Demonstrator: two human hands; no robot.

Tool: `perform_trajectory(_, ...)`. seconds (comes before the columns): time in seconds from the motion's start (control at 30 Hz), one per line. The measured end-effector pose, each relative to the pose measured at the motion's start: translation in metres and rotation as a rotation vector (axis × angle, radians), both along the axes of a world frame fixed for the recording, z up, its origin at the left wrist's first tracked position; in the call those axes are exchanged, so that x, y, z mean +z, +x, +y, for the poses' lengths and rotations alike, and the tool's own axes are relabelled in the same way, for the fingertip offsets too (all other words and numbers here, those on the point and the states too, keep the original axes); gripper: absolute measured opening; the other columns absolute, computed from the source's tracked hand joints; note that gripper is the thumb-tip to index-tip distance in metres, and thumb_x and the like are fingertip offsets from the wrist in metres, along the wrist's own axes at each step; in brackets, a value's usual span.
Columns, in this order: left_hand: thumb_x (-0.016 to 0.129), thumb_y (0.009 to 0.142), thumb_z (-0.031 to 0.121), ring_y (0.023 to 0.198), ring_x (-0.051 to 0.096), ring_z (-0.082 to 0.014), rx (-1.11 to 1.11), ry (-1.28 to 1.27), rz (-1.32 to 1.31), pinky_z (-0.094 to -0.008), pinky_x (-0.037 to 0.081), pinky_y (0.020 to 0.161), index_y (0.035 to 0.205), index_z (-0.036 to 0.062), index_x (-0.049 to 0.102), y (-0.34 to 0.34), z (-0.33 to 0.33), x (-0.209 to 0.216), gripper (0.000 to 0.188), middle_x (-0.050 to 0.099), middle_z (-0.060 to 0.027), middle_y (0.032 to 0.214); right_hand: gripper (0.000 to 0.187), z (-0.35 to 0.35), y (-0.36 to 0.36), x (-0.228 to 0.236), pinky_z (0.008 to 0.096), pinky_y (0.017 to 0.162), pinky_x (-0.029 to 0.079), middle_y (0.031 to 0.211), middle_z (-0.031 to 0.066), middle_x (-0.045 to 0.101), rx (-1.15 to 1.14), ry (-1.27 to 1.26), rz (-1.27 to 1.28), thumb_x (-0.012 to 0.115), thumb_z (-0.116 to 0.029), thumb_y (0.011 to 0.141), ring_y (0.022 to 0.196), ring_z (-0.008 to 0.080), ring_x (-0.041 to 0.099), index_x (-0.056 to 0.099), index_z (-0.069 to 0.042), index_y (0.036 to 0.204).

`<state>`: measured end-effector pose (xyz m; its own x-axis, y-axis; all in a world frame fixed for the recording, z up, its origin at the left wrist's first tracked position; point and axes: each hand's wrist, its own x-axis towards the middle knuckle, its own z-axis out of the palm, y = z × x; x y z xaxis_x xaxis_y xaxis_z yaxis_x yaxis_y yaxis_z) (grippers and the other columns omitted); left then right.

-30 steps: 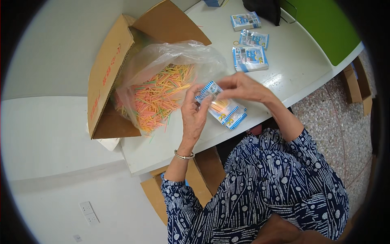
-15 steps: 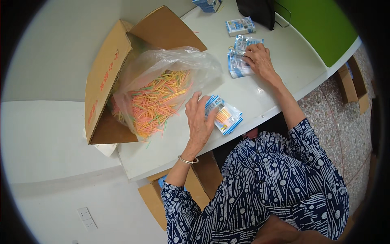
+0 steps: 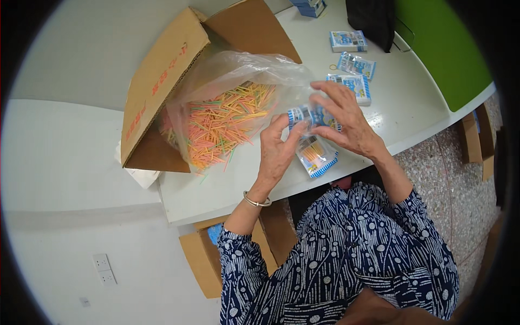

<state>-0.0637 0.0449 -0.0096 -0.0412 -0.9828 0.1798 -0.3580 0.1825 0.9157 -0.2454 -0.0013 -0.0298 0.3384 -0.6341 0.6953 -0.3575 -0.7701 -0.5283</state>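
Observation:
My left hand (image 3: pixel 275 154) pinches the left end of a small clear-and-blue plastic packet (image 3: pixel 325 118) between thumb and fingers. Around the packet's right part, my right hand (image 3: pixel 352 125) has its fingers spread, with the thumb close to the lower edge; whether it touches is hard to make out. Just below, a packet with yellowish sticks inside (image 3: pixel 313 153) lies on the table near the front edge, partly covered. Beyond my right hand rest a stack of flat blue-and-white packets (image 3: pixel 355 86) and a single packet (image 3: pixel 357 64).
A tipped cardboard box (image 3: pixel 162 95) with a clear plastic bag (image 3: pixel 244 62) holds many thin coloured sticks (image 3: pixel 227 122) at the left. Farther back are another packet stack (image 3: pixel 348 41), a black bag (image 3: pixel 371 21) and a green board (image 3: pixel 439 49). An open carton (image 3: pixel 200 260) stands below the table.
My right hand has come left from the packet stack, bringing a packet over. My left hand now pinches that packet above the stick-filled one. The whole view has shifted slightly.

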Motion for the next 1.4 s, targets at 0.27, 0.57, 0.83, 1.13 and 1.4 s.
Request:
perform_trajectory(0.27, 0.062, 0.081, 0.005, 0.078, 0.057, -0.0271, 0.002, -0.120, -0.265, -0.0336, 0.044, 0.073, 0.095, 0.0023, 0.063, 0.016, 0.018, 0.007, 0.014, 0.063, -0.0113, 0.088, 0.025, -0.002, 0.003, 0.006, 0.0403, 0.082, 0.040, 0.090, 0.0112, 0.062, 0.312, 0.344, 0.130, 0.066, -0.018, 0.077, 0.089, 0.0262, 0.056, 0.062, 0.000, 0.093)
perform_trajectory(0.57, 0.057, 0.086, 0.003, 0.071, 0.057, -0.0105, 0.041, -0.126, -0.353, -0.0252, 0.045, 0.065, 0.095, -0.0014, 0.062, 0.035, 0.011, -0.013, 0.012, 0.063, -0.0077, 0.078, 0.016, 0.003, 0.026, -0.014, 0.0329, 0.060, 0.044, 0.069, 0.0122, 0.058, 0.369, 0.511, -0.077, 0.061, -0.013, 0.081, 0.064, 0.0234, 0.056, 0.064, 0.003, 0.081)
perform_trajectory(0.83, 0.056, 0.087, 0.011, 0.074, 0.058, -0.0190, -0.133, -0.186, -0.497, -0.0289, 0.046, 0.072, 0.094, -0.0009, 0.063, 0.060, -0.015, -0.013, 0.015, 0.062, -0.0096, 0.077, 0.026, -0.004, 0.032, -0.023, 0.0347, 0.055, 0.039, 0.062, 0.0135, 0.052, 0.359, 0.544, -0.078, 0.061, -0.016, 0.085, 0.056, 0.0225, 0.048, 0.057, 0.007, 0.074)
perform_trajectory(1.13, 0.052, 0.079, 0.009, 0.125, 0.035, -0.0343, -0.132, -0.440, -1.527, -0.0509, 0.030, 0.099, 0.115, 0.0066, 0.053, 0.148, -0.089, -0.031, 0.036, 0.040, -0.0154, 0.133, 0.033, -0.003, 0.026, -0.029, 0.0359, 0.049, 0.034, 0.052, 0.0146, 0.044, 0.304, 0.515, -0.171, 0.059, -0.019, 0.086, 0.046, 0.0221, 0.038, 0.053, 0.005, 0.064)
perform_trajectory(1.4, 0.050, 0.079, 0.006, 0.126, 0.034, -0.0363, -0.342, -0.453, -1.633, -0.0539, 0.028, 0.101, 0.117, 0.0023, 0.050, 0.145, -0.114, -0.051, 0.039, 0.037, -0.0178, 0.137, 0.035, -0.001, 0.023, -0.028, 0.0341, 0.049, 0.034, 0.052, 0.0122, 0.042, 0.289, 0.564, -0.157, 0.058, -0.021, 0.087, 0.047, 0.0181, 0.037, 0.052, 0.004, 0.064)
